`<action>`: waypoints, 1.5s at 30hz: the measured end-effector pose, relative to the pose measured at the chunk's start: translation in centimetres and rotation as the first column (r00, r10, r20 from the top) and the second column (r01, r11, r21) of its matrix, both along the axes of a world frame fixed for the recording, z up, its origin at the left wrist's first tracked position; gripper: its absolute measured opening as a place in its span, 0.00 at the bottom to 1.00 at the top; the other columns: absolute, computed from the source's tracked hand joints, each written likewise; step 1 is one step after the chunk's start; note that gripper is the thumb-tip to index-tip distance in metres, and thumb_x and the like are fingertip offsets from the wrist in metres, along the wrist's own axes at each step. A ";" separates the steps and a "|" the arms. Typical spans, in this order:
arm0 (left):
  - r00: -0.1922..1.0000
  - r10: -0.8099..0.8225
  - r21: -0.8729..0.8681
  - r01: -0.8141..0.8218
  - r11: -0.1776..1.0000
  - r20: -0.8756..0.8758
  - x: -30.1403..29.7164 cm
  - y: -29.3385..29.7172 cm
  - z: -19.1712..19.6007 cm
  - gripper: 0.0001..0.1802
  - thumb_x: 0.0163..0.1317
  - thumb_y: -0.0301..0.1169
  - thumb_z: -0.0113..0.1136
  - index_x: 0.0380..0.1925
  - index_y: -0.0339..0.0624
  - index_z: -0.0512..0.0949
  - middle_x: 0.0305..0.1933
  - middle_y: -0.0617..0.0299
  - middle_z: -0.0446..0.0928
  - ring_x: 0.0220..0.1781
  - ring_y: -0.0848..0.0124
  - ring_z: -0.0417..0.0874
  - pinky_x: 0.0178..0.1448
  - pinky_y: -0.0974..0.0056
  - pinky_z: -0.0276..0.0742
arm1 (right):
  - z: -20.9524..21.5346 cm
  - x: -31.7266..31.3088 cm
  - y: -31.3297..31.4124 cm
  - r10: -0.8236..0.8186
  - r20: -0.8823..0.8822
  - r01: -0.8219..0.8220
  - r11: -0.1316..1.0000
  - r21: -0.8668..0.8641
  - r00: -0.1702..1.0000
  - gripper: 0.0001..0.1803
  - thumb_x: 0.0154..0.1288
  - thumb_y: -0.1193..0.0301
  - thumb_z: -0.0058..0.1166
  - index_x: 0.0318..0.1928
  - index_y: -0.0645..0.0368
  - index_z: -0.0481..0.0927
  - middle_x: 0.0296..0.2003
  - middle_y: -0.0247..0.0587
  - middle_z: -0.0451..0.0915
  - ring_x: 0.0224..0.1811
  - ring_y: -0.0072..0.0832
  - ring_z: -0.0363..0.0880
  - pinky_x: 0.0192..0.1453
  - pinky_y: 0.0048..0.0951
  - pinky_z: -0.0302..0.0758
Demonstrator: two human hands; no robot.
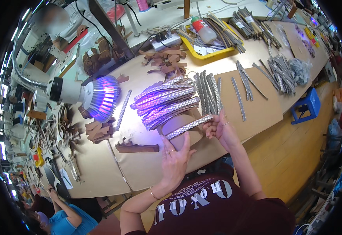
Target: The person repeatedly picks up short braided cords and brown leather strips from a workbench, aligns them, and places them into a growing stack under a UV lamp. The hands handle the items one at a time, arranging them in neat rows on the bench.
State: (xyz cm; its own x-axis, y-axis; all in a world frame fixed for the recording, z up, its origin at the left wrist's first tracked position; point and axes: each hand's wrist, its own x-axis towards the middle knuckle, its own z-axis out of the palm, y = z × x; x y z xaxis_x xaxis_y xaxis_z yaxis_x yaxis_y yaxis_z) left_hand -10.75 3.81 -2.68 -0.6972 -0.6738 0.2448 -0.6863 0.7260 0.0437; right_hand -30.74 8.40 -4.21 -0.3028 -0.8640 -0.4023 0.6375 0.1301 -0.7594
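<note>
A silver-grey braided strap lies slantwise over a brown block-like piece at the near edge of the table. My left hand has its fingers spread, and two fingertips touch the strap's left end and lower edge. At the strap's other end, my right hand is closed in a pinch on it, with the other fingers curled. Just beyond is a thick pile of similar braided straps, lit violet on its left. More grey straps lie side by side behind my right hand.
A lamp with a finned head juts in at the left. Brown strips and brown scraps lie around. A yellow tray holds a bottle and strips. A blue stool stands right; co-workers sit at left.
</note>
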 end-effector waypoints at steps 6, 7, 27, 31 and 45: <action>0.997 0.008 0.135 0.003 0.991 -0.083 0.4 0.0 0.5 0.40 0.57 0.52 0.65 0.68 0.56 0.64 0.61 0.16 0.61 0.49 0.38 0.80 0.51 0.54 0.79 | 2.6 0.2 -0.3 0.008 -0.455 -0.020 1.000 -0.022 0.890 0.18 0.74 0.60 0.51 0.37 0.63 0.82 0.28 0.33 0.81 0.26 0.14 0.74 0.33 0.19 0.73; 0.995 0.016 0.190 0.002 0.982 -0.094 0.7 0.1 0.8 0.39 0.57 0.51 0.65 0.68 0.55 0.65 0.62 0.17 0.61 0.53 0.37 0.78 0.55 0.52 0.77 | 3.0 0.3 -0.4 0.026 -0.449 -0.030 1.000 0.000 0.893 0.17 0.74 0.61 0.51 0.37 0.63 0.82 0.28 0.33 0.81 0.26 0.14 0.74 0.33 0.19 0.72; 0.948 -0.017 0.246 0.101 0.964 -0.319 1.1 1.0 0.2 0.37 0.58 0.49 0.65 0.65 0.47 0.68 0.73 0.35 0.56 0.75 0.44 0.58 0.74 0.44 0.50 | 4.7 3.1 -1.7 0.409 -0.669 -0.270 0.913 0.307 0.621 0.24 0.73 0.60 0.50 0.21 0.62 0.76 0.16 0.26 0.68 0.20 0.13 0.62 0.24 0.22 0.58; 0.947 -0.007 0.242 0.090 0.966 -0.321 0.4 0.9 0.1 0.38 0.58 0.49 0.65 0.66 0.47 0.68 0.72 0.34 0.56 0.73 0.43 0.60 0.73 0.44 0.53 | 4.0 2.7 -2.1 0.412 -0.683 -0.263 0.911 0.317 0.603 0.21 0.70 0.61 0.54 0.24 0.64 0.77 0.16 0.30 0.70 0.20 0.15 0.62 0.24 0.25 0.59; 0.984 -0.018 0.148 0.045 0.988 -0.180 -0.1 1.3 0.0 0.38 0.55 0.47 0.69 0.63 0.45 0.70 0.72 0.26 0.53 0.74 0.36 0.55 0.74 0.38 0.45 | 3.4 2.4 -2.2 0.369 -0.572 -0.252 0.927 0.276 0.733 0.14 0.67 0.66 0.61 0.32 0.66 0.80 0.22 0.29 0.77 0.24 0.13 0.69 0.27 0.19 0.65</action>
State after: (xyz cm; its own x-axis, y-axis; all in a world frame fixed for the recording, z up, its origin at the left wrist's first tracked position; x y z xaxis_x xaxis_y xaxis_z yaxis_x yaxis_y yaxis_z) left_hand -10.89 5.15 -2.70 -0.6732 -0.6907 0.2640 -0.6346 0.7229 0.2733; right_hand -28.34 6.24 -0.83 -0.2585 -0.8897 -0.3764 -0.0457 0.4005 -0.9152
